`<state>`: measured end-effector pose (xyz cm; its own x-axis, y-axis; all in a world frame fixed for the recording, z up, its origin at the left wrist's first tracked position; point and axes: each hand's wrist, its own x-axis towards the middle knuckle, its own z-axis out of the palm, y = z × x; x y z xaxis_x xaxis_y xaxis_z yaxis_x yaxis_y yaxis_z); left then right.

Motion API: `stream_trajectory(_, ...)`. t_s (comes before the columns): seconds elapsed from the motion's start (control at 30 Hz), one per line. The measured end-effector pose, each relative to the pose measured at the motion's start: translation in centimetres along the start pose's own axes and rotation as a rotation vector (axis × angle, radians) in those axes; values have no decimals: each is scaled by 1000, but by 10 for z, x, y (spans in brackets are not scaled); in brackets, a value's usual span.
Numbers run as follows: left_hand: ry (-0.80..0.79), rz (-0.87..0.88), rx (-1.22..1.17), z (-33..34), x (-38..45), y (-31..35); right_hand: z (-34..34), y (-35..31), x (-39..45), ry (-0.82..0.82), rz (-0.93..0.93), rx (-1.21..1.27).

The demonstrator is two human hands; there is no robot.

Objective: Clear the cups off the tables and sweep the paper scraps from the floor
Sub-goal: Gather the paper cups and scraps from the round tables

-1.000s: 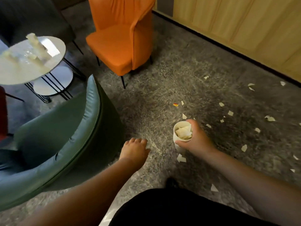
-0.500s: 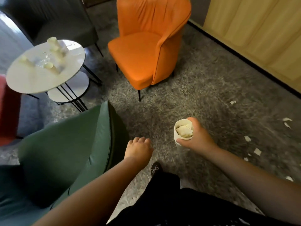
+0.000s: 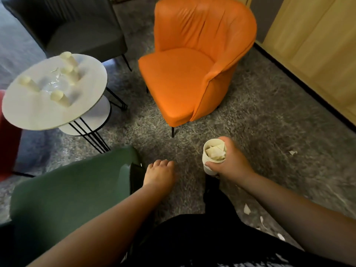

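The right hand [image 3: 232,162] grips a paper cup [image 3: 211,160] upright above the grey carpet [image 3: 269,116], thumb and fingers curled round its wall; folded paper scraps [image 3: 214,153] fill it to the rim. The left hand [image 3: 159,175] holds nothing, its fingers loosely curled downward just beside the back edge of a green chair [image 3: 69,189]. On the round white table [image 3: 38,112] four more cups stand: one at its far edge [image 3: 68,57], one at its left edge [image 3: 28,83], one near the middle [image 3: 70,73] and one toward the near side [image 3: 59,98]. Loose scraps [image 3: 293,152] lie on the carpet to the right. An orange chair [image 3: 188,70] and a dark grey chair [image 3: 77,26] stand beyond.
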<state>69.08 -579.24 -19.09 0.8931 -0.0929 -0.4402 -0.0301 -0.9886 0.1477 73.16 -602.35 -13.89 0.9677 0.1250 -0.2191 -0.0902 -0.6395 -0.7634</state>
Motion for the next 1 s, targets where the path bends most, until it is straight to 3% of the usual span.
stream_trajectory(0.33, 52, -322, -70, -69, 129, -56, 4, -60, 209, -215, -178, 17)
stream_trajectory(0.53, 137, -488, -149, -118, 175, -84, 12, -103, 321, -327, -297, -122)
stream_trajectory(0.83, 130, -734, -184, -137, 168, -156, 86, -160, 391, -499, -376, -131)
stream_trajectory(1.0, 162, -773, -208, -147, 173, -218, 140, -215, 420, -564, -438, -140)
